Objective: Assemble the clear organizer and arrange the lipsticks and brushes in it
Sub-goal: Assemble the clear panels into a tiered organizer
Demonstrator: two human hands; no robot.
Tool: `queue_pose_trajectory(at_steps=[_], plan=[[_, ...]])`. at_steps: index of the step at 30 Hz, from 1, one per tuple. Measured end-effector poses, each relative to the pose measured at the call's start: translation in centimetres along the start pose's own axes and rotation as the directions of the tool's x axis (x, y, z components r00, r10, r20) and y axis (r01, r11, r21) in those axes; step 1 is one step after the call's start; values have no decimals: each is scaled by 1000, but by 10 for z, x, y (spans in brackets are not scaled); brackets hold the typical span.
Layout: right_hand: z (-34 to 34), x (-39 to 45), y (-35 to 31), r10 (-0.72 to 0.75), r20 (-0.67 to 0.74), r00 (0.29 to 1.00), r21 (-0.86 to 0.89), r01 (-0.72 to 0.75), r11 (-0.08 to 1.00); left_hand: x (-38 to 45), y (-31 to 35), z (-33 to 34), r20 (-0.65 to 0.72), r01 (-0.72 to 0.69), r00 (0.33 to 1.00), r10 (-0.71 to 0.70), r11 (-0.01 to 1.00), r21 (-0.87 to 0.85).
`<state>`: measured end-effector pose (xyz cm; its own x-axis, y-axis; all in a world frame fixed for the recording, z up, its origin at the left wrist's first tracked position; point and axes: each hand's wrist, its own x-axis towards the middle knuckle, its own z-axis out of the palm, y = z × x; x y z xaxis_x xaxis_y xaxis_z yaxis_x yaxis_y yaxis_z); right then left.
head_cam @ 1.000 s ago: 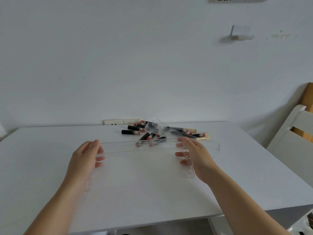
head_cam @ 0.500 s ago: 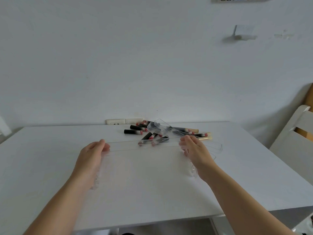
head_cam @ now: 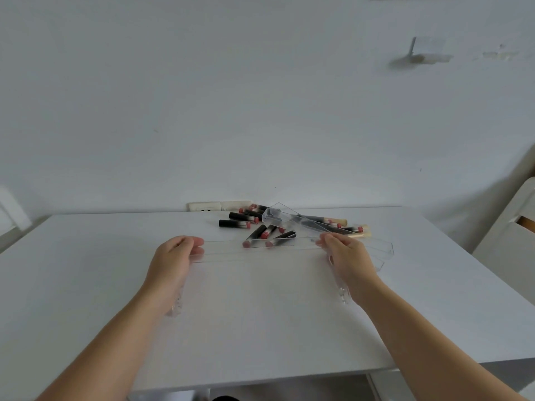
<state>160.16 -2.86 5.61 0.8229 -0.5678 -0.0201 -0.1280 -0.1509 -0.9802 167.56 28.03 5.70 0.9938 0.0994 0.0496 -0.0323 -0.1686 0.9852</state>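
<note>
The left hand (head_cam: 170, 260) is curling its grip round the left end of a long clear tray (head_cam: 260, 250), fingers hooked over the far wall. The tray is lying mid-counter, its long axis running left to right, parallel to the near edge of the white counter (head_cam: 86, 285). Just behind it the lipsticks (head_cam: 252, 227) are lying scattered toward the far edge, pointing every way, with a smaller clear piece (head_cam: 292, 219) tilted across them and the brushes (head_cam: 344, 227) beside it. The right hand (head_cam: 347, 256) is gripping the tray's right end the same way, over more clear parts (head_cam: 379, 250). The tray looks slick and hard to see; pushing it farther back could knock the lipsticks into rolling, or uneven pressure could twist it and spoil the fit.
</note>
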Motion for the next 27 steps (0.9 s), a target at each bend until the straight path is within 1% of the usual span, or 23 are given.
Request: queue_pose_trajectory(at_steps=[2,5,9,10,12,13,14,15,17,18,20,21,23,25,27], plan=[[-1,0,0,-33,2,999,-67,33,997,0,2,2,-2,-10,1000,10,1000,0],[-3,-1,-1,-133,-1,991,-202,131,971,-1,1,1,2,-11,1000,11,1000,7],[-11,-6,-7,-227,-28,974,-463,189,866,-1,-2,-1,-8,0,1000,0,1000,-6],[-16,-6,-9,-266,-53,962,-496,206,843,-1,-3,-1,-12,2,1000,-2,1000,-15],[-27,1,-15,-391,-118,913,-531,275,802,0,-5,-2,-18,6,1000,-7,999,-36],[-35,7,-19,-452,-107,886,-541,329,774,1,-6,-2,-20,12,1000,-13,999,-49],[-43,16,-24,-494,-58,868,-566,379,732,1,-7,-2,-21,21,1000,-22,998,-61],[-51,25,-28,-508,21,861,-600,417,682,2,-7,-2,-21,31,999,-33,997,-77],[-63,45,-35,-448,201,871,-672,456,584,3,-8,-2,-15,61,998,-64,989,-133],[-68,53,-37,-395,270,878,-685,463,562,3,-7,-2,-9,84,996,-87,981,-174],[-70,63,-40,-292,365,884,-663,467,585,2,-5,-2,-1,115,993,-118,970,-215],[-69,67,-40,-249,396,884,-653,461,601,1,-4,-2,3,119,993,-121,969,-217],[-66,73,-38,-199,446,873,-654,469,594,-2,-3,-2,11,116,993,-117,965,-234],[-62,75,-37,-193,490,850,-641,502,581,-4,-2,-3,15,98,995,-97,973,-209],[-59,76,-34,-220,512,830,-615,533,581,-4,-2,-4,19,72,997,-70,983,-166]])
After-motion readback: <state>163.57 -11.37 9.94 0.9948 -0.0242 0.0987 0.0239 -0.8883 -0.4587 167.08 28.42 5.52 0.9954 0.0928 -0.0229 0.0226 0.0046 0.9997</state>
